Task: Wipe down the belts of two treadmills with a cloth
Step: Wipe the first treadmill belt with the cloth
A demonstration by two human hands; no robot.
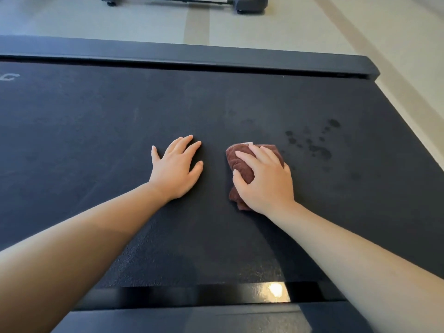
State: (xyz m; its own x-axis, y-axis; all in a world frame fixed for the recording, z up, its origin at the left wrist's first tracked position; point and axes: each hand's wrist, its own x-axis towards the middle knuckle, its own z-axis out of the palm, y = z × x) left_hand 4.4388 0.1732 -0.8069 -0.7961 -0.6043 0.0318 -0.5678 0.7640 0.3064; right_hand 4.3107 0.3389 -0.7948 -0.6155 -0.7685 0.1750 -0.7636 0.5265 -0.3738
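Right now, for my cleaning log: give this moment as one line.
activity: wiping treadmill belt | right hand: grips brown cloth on belt | left hand: flat on belt | dark spots: right of cloth

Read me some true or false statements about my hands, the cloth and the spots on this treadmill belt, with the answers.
1. The left hand lies flat on the belt and holds nothing. True.
2. The cloth is blue. False: it is brown.
3. The right hand holds the cloth down on the belt. True.
4. The dark spots lie between the two hands. False: they are to the right of the cloth.
5. No other machine is in view. False: part of a second treadmill shows on the floor at the top.
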